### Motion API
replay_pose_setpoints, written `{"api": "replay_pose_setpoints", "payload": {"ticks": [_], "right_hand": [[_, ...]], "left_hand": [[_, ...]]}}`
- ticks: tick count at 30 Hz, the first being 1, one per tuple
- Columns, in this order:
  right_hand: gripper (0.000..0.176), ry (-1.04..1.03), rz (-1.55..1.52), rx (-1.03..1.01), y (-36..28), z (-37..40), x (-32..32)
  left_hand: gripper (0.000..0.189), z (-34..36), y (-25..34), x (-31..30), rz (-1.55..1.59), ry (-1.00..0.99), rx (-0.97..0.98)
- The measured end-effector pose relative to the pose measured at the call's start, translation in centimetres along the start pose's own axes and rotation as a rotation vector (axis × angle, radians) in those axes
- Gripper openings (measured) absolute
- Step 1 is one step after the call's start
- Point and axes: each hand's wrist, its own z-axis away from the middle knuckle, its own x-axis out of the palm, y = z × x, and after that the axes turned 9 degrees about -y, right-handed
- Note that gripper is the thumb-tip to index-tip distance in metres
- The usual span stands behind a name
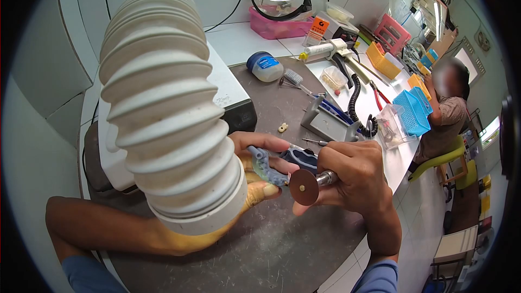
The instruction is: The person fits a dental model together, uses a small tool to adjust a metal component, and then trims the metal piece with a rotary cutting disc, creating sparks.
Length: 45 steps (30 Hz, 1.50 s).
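My left hand (256, 191) is closed around a grey-blue, translucent dental arch piece (266, 167), thumb below and fingers above it. Its wrist is partly hidden behind a thick white corrugated hose (168, 103). In my right hand (353, 176) is a rotary handpiece (327, 178) with a brown cutting disc (304, 187) on its tip. The disc's edge is right at the near end of the arch piece. Between the hands, a dark blue curved piece (302, 157) shows behind the fingers. A small tooth-coloured piece (283, 127) lies on the grey bench mat (271, 249).
Beyond my hands stand a grey holder (332, 122), a blue-lidded jar (265, 67), a brush (293, 77) and a dispensing gun (339, 49). Safety glasses (282, 8) rest on a pink basket (271, 30). A blue basket (411, 111) and a seated person (448, 111) are at right.
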Motion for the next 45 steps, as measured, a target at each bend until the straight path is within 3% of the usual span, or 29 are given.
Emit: {"api": "replay_pose_setpoints", "payload": {"ticks": [17, 20, 22, 37, 45], "right_hand": [[0.061, 0.004, -0.005, 0.012, -0.03, -0.04, -0.02], [0.061, -0.006, -0.005, 0.010, 0.03, -0.02, -0.03], [0.061, -0.002, -0.003, 0.028, 0.00, -0.02, -0.07], [0.061, 0.017, -0.018, -0.004, 0.06, -0.03, 0.12], [0.059, 0.026, -0.028, -0.012, 0.29, 0.15, 0.46]], "left_hand": [[0.045, -0.22, -0.66, -0.13, 0.047, -0.023, 0.093], [0.046, -0.03, -0.31, -0.01, 0.030, 0.010, 0.056], [0.046, 0.10, -0.12, -0.03, -0.070, 0.086, -0.114], [0.046, -0.05, -0.30, 0.14, 0.055, 0.017, 0.049], [0.046, 0.09, -0.16, 0.07, 0.010, 0.018, 0.018]]}}
